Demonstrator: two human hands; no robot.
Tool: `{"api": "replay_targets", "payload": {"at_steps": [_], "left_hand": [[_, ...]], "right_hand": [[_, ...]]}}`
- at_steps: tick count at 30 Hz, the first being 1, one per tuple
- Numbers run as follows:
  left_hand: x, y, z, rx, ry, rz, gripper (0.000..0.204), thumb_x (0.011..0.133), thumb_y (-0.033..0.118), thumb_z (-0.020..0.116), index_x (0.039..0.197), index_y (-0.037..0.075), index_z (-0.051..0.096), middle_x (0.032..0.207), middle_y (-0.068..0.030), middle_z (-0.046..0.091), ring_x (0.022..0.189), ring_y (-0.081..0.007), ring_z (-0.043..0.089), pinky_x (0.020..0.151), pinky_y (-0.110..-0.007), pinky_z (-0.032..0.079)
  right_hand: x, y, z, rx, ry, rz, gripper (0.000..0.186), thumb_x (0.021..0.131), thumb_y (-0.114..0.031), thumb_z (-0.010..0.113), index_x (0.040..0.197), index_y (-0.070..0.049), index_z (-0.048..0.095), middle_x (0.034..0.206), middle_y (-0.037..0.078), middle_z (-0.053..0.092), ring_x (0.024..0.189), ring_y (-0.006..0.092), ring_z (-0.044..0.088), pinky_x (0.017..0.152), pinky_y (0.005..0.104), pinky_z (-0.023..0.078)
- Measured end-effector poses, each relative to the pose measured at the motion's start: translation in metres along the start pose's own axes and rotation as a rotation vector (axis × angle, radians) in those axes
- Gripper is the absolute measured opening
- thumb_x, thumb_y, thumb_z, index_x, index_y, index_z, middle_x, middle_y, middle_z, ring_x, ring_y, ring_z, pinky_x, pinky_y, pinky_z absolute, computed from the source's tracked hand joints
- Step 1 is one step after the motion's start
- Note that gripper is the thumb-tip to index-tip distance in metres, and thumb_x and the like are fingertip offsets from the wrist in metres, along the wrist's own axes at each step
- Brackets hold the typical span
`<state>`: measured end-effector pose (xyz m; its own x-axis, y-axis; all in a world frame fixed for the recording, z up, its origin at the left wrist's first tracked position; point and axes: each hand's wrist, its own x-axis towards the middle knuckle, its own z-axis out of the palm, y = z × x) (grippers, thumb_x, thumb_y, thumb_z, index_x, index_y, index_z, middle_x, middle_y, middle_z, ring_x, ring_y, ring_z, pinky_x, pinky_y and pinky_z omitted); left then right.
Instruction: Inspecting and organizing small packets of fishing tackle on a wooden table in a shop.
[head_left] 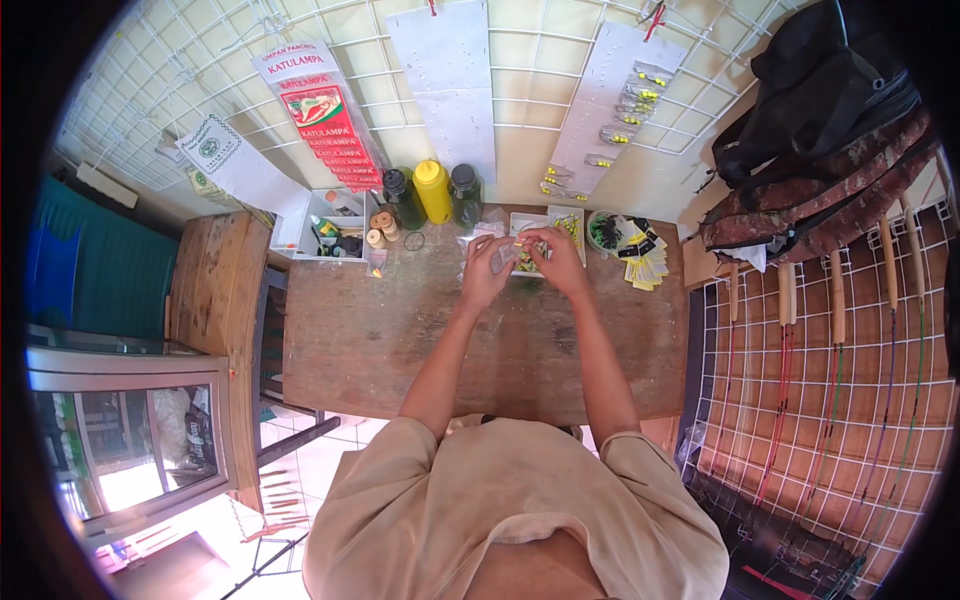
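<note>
My left hand and my right hand are close together over the far part of the wooden table. Between them is a small clear plastic bag, pinched in my left fingers. The closed fingertips of my right hand meet near its edge, by a tiny orange-yellow piece; what they grip is too small to tell. Just beyond and partly under the hands is a white divided tray with small yellow-green pieces. More clear plastic lies behind my left hand.
Two dark bottles flank a yellow squeeze bottle at the wall. Left stand wooden spools and a white organizer box. To the right are a green-filled tub and yellow-black cards. Carded lures hang on the wire grid.
</note>
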<state>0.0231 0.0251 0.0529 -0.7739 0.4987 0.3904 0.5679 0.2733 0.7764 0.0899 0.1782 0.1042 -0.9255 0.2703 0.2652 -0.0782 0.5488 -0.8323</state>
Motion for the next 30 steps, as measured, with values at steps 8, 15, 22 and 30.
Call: {"api": "replay_targets", "payload": {"at_steps": [8,15,22,30], "left_hand": [[0.0,-0.001,-0.002,-0.016,0.004,0.022,0.038,0.073,0.01,0.074,0.109,0.01,0.062,0.107,-0.0103,0.063,0.11,-0.0326,0.049,0.095,-0.04,0.041],[-0.002,-0.008,0.0,-0.086,0.074,-0.037,0.037,0.073,0.01,0.073,0.109,0.009,0.063,0.105,-0.0102,0.063,0.109,-0.0312,0.049,0.095,-0.039,0.04],[-0.001,-0.012,-0.001,-0.075,0.063,-0.057,0.036,0.073,0.009,0.072,0.108,0.01,0.063,0.104,-0.0101,0.063,0.107,-0.0308,0.049,0.095,-0.04,0.039],[-0.008,-0.027,0.001,0.009,0.015,-0.054,0.038,0.072,0.008,0.072,0.108,0.011,0.063,0.102,-0.0102,0.063,0.108,-0.0312,0.048,0.095,-0.039,0.039]], "right_hand": [[0.004,-0.01,-0.001,-0.336,-0.023,-0.201,0.028,0.076,-0.002,0.067,0.102,-0.011,0.069,0.095,0.006,0.068,0.09,0.0262,0.054,0.081,0.0371,0.046],[0.003,-0.009,0.004,-0.223,-0.034,-0.137,0.028,0.075,-0.001,0.065,0.101,-0.01,0.069,0.096,0.006,0.068,0.092,0.0267,0.054,0.085,0.0357,0.045],[-0.01,0.022,0.009,-0.43,0.107,-0.065,0.021,0.071,-0.006,0.067,0.089,-0.016,0.072,0.114,0.008,0.057,0.111,0.0347,0.043,0.097,0.0438,0.037],[-0.01,0.056,0.031,-0.563,-0.015,-0.021,0.009,0.065,-0.016,0.074,0.072,-0.021,0.074,0.113,0.007,0.055,0.114,0.0352,0.041,0.098,0.0444,0.036]]}}
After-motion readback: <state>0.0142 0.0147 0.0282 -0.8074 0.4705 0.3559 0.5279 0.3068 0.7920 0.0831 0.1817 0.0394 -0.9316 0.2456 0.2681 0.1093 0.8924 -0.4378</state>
